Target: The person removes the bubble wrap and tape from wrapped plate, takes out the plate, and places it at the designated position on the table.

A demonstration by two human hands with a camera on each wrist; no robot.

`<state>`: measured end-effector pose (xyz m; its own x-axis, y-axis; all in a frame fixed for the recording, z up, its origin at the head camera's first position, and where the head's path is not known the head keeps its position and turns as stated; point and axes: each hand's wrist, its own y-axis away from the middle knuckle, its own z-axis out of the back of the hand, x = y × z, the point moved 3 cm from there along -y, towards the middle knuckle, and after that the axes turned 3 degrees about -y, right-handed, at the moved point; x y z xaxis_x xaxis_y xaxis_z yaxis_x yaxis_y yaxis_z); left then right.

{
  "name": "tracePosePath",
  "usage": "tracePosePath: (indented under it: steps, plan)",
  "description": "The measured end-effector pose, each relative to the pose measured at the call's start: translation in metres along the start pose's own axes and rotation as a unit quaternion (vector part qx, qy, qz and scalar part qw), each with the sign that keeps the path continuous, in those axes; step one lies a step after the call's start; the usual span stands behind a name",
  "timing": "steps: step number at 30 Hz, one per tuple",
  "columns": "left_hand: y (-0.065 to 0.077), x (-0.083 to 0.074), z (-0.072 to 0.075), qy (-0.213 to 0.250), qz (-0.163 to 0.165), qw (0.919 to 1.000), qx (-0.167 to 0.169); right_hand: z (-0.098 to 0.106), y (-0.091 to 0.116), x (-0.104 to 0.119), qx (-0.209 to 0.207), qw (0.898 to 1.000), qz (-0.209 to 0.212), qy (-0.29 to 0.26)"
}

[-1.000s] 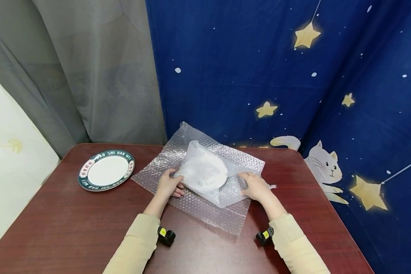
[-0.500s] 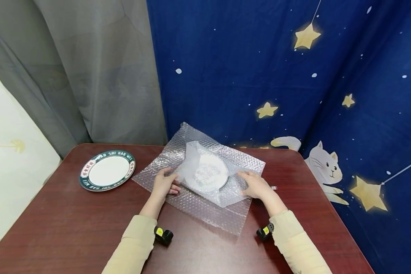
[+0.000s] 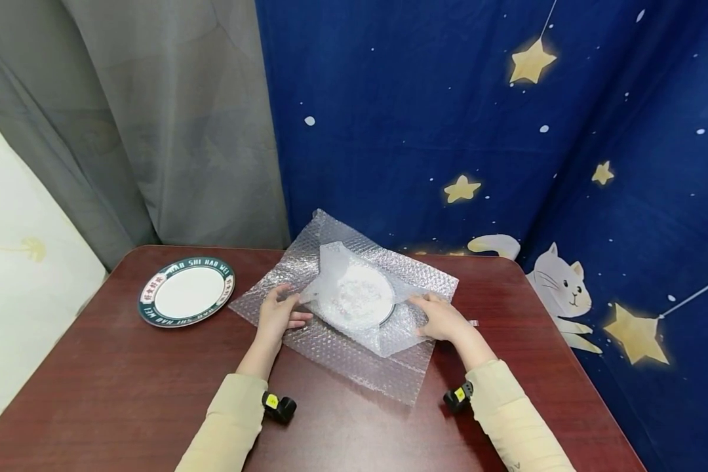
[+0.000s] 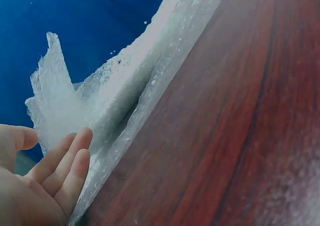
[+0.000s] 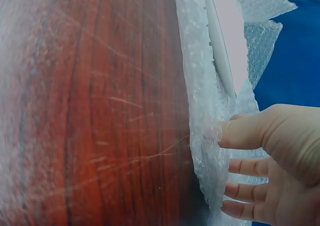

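A round white plate (image 3: 362,292) lies on a sheet of clear bubble wrap (image 3: 354,373), with a wrap layer over its left part and a dark rim at its lower right. Beside the wrap's left side is my left hand (image 3: 274,318), thumb and fingers spread. The left wrist view shows its relaxed fingers (image 4: 75,166) right at the raised wrap. On the opposite side my right hand (image 3: 442,319) touches the wrap with its fingertips, thumb apart from the other fingers. In the right wrist view, the thumb tip meets the wrap near the plate's edge (image 5: 222,40).
Another white plate (image 3: 189,293), with a green lettered rim, sits at the table's left. The reddish-brown wooden table (image 3: 124,393) ends at a grey curtain (image 3: 200,131) and a blue star-patterned curtain (image 3: 389,131). Small black cameras (image 3: 279,408) are worn at both wrists.
My left hand has drawn left, away from the plate, and its fingers have spread. The wrap flap on that side has shifted, so the plate shows more clearly. The right hand stays nearly still.
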<state>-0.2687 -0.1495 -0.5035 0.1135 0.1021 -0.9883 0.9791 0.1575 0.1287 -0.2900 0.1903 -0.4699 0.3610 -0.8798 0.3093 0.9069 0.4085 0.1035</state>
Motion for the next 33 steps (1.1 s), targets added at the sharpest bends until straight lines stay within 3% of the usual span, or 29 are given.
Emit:
tracePosePath:
  steps: [9, 14, 19, 33]
  plan:
    - [0.005, -0.006, 0.000, 0.000, -0.046, 0.9989, 0.006, 0.002, -0.002, -0.001, 0.010, 1.000, 0.005, 0.008]
    - [0.009, -0.011, 0.001, -0.061, -0.077, 0.9950, 0.020, 0.001, -0.002, -0.002, 0.020, 1.000, 0.007, 0.001]
    - [0.010, -0.010, 0.002, -0.118, -0.091, 0.9889, 0.005, 0.002, -0.002, -0.002, 0.022, 1.000, 0.008, -0.007]
    - [0.012, -0.012, 0.010, -0.137, -0.125, 0.9826, -0.006, 0.001, -0.005, -0.006, 0.010, 1.000, 0.002, -0.028]
